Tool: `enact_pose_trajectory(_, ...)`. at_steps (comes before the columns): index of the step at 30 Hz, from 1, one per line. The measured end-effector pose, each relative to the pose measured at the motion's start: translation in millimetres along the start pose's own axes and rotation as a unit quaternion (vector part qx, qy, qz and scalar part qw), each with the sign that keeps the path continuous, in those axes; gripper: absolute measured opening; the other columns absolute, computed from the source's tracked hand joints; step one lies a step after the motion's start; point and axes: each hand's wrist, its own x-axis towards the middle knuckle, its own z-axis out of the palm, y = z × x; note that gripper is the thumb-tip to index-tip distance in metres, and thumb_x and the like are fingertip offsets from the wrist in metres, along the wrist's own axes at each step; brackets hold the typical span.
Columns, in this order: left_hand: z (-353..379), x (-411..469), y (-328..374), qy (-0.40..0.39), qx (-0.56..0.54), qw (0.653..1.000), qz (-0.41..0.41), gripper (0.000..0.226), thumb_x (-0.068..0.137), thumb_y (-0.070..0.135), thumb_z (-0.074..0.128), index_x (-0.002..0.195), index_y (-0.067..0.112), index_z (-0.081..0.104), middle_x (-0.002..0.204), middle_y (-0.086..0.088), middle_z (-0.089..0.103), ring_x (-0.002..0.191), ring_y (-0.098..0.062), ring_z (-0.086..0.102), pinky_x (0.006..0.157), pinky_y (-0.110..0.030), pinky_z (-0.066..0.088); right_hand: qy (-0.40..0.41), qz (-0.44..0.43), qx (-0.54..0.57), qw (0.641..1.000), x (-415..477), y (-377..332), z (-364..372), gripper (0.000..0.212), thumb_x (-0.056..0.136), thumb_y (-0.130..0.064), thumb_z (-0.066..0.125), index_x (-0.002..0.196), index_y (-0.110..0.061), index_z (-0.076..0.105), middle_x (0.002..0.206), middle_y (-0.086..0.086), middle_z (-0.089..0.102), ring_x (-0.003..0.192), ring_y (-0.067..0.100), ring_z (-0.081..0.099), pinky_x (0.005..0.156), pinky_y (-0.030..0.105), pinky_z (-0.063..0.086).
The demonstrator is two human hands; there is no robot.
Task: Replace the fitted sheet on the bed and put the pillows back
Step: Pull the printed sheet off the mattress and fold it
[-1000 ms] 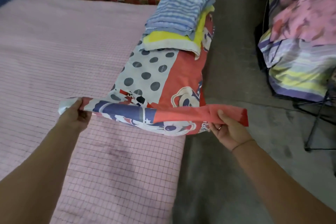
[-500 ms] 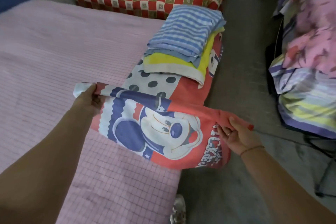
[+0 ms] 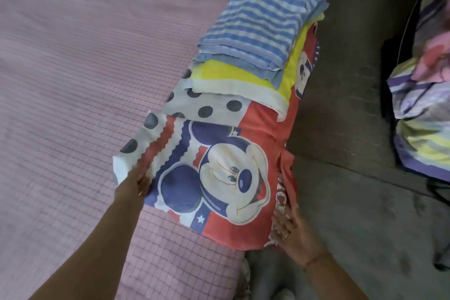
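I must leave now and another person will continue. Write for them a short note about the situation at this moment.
Left hand: flat on the near left edge of the folded cartoon-print sheet, not gripping.
Right hand: pressing its near right edge, at the side of the bed.
The sheet lies folded on the right edge of the pink checked mattress. Behind it sit a yellow folded cloth and a blue striped one on top.
Done: the cartoon sheet is folded and lying down.
Left: spread a fitted sheet on the mattress, then return the pillows; none clearly in view.

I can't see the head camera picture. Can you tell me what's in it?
Two hands, left hand and right hand, press a folded cartoon-mouse sheet flat on a pink checked bed. Behind it sit folded yellow and blue striped cloths.
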Motion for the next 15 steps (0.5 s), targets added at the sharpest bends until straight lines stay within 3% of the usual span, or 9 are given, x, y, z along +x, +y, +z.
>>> enact_pose_trajectory(2,-12.0,3.0,-12.6,0.040,0.022,0.999,-0.013,0.050,0.094,0.040,0.059,0.134,0.012,0.051,0.129,-0.005,0.058,0.117,-0.024,0.057,0.104,-0.036,0.044,0.026,0.036,0.023,0.999,2.2,29.1,-9.3,0.074,0.061,-0.048,0.076,0.126,-0.018,0.056,0.125,0.006,0.058,0.101,0.019,0.055,0.080,0.036,0.046)
enact_pose_trajectory(4,-21.4,9.4,-22.8,0.042,0.050,0.998,-0.021,0.055,0.089,0.053,0.059,0.130,0.017,0.053,0.128,-0.002,0.060,0.113,-0.025,0.058,0.100,-0.038,0.044,0.055,0.068,0.021,0.996,-0.6,51.5,-11.9,0.045,0.074,-0.052,0.070,0.104,-0.019,0.061,0.113,0.008,0.063,0.091,0.018,0.060,0.066,0.032,0.048)
enact_pose_trajectory(5,-22.0,10.4,-24.6,0.038,0.062,0.997,-0.020,0.056,0.088,0.056,0.059,0.128,0.018,0.055,0.127,0.001,0.060,0.112,-0.024,0.059,0.097,-0.037,0.045,0.064,0.079,0.032,0.994,-2.2,59.8,-11.9,0.035,0.084,-0.051,0.060,0.092,-0.017,0.060,0.093,0.010,0.068,0.075,0.016,0.064,0.055,0.030,0.048)
enact_pose_trajectory(7,-21.2,8.5,-28.3,0.009,0.054,0.997,-0.046,0.046,0.090,0.054,0.057,0.117,0.017,0.060,0.114,0.002,0.065,0.103,-0.021,0.062,0.089,-0.035,0.048,0.082,0.092,0.055,0.991,-0.6,72.3,-10.8,0.036,0.088,-0.048,0.053,0.077,-0.014,0.055,0.052,0.006,0.060,0.039,0.015,0.053,0.035,0.023,0.040)
enact_pose_trajectory(8,-21.1,11.4,-31.8,-0.008,0.039,0.997,-0.066,0.042,0.091,0.053,0.057,0.111,0.017,0.063,0.109,-0.001,0.068,0.100,-0.023,0.063,0.088,-0.038,0.050,0.090,0.092,0.067,0.989,0.7,77.7,-9.2,0.037,0.088,-0.048,0.055,0.076,-0.013,0.053,0.050,0.007,0.055,0.036,0.018,0.049,0.034,0.023,0.039)
enact_pose_trajectory(12,-17.2,10.8,-30.9,-0.053,0.008,0.997,-0.063,0.041,0.092,0.047,0.059,0.124,0.022,0.063,0.119,-0.002,0.068,0.109,-0.028,0.064,0.093,-0.045,0.051,0.095,0.094,0.152,0.979,9.5,74.1,2.0,0.045,0.071,-0.043,0.071,0.088,-0.005,0.053,0.092,0.018,0.059,0.078,0.030,0.055,0.054,0.035,0.055)
enact_pose_trajectory(14,-16.9,9.3,-24.1,-0.051,0.005,0.997,-0.049,0.038,0.094,0.041,0.058,0.124,0.018,0.061,0.119,-0.003,0.067,0.107,-0.028,0.063,0.093,-0.045,0.050,0.091,0.064,0.161,0.981,12.8,60.6,10.7,0.039,0.084,-0.034,0.066,0.107,-0.005,0.056,0.105,0.016,0.061,0.089,0.029,0.057,0.054,0.040,0.057)
enact_pose_trajectory(15,-16.2,6.4,-18.6,-0.051,0.008,0.998,-0.046,0.037,0.094,0.040,0.059,0.124,0.018,0.060,0.118,-0.004,0.067,0.105,-0.028,0.064,0.091,-0.045,0.050,0.096,0.045,0.151,0.983,12.9,52.8,14.5,0.037,0.087,-0.029,0.065,0.115,-0.007,0.055,0.103,0.013,0.062,0.088,0.027,0.056,0.051,0.038,0.057)
